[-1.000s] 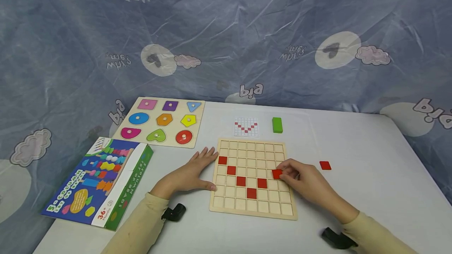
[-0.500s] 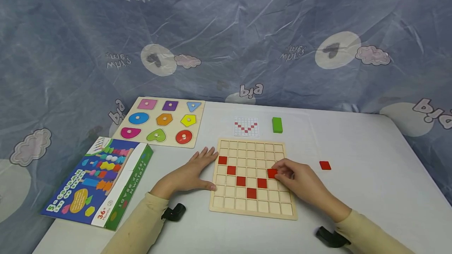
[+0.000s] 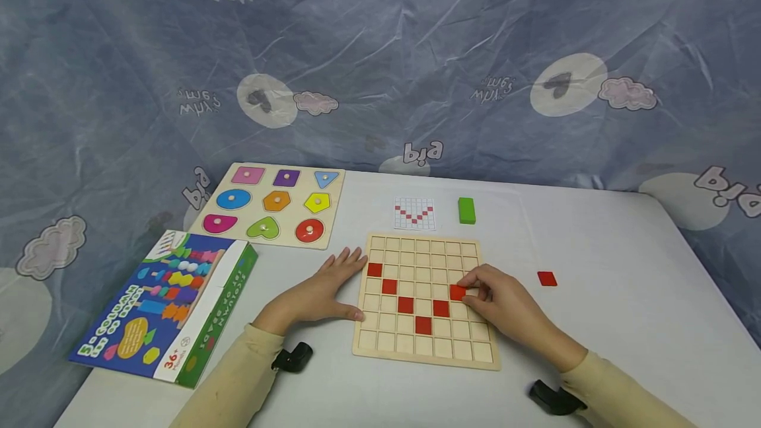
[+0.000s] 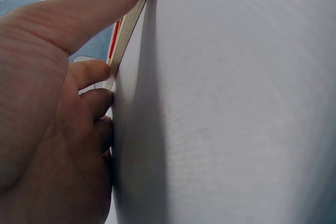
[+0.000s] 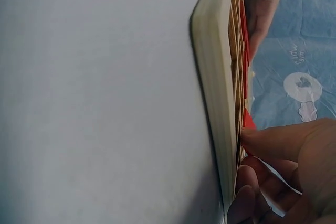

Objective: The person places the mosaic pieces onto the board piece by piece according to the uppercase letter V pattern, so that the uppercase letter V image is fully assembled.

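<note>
A wooden grid board (image 3: 416,356) lies on the white table, with several red square tiles in its cells, such as one tile (image 3: 423,325) at the low point of a V shape. My right hand (image 3: 505,299) pinches another red tile (image 3: 456,292) over a cell in the board's right part. In the right wrist view this tile (image 5: 249,120) stands tilted at the thumb tip, above the grid. My left hand (image 3: 321,289) rests at the board's left edge, fingers spread. The left wrist view shows its thumb (image 4: 100,6) against the board's side.
One loose red tile (image 3: 547,279) lies right of the board. Behind the board are a small pattern card (image 3: 415,214) and a green block (image 3: 467,211). At the left stand a shape puzzle (image 3: 267,215) and a blue toy box (image 3: 160,309).
My right hand has moved left with the red tile, from near the board's right side to over a cell up and right of the neighbouring tile. My left hand has stayed put.
</note>
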Motion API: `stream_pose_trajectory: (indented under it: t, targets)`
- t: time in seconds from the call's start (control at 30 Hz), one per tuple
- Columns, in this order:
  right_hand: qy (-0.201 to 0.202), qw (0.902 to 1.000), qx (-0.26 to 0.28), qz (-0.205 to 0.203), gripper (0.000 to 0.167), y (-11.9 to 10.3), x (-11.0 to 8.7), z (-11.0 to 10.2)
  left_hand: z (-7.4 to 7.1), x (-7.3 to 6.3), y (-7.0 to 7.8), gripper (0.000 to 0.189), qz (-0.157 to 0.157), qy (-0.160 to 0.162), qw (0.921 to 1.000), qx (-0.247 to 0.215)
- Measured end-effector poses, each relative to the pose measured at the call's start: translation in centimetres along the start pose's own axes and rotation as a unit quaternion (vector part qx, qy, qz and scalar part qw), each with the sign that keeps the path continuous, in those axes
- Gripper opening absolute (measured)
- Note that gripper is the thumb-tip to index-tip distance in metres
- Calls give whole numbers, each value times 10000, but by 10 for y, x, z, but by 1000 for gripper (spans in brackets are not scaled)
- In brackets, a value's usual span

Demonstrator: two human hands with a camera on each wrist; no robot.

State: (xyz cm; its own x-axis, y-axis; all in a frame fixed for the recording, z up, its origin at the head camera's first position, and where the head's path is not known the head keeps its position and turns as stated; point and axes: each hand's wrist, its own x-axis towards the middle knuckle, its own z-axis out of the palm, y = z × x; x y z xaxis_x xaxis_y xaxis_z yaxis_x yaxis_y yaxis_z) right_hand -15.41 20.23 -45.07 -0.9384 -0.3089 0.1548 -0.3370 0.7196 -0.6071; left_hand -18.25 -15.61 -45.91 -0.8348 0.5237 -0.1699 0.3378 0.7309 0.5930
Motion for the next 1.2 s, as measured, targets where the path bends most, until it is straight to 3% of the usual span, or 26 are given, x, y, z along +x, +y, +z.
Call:
stream_pose_trajectory:
  t: [0.9,1.2]
  targets:
    - [-259,9995,-82,-143,21,1,2,-1,1,1,-1,110,22,-8,10000,34]
    - [-243,9994,-181,-144,31,1,1,-2,0,0,-1,110,28,-8,10000,14]
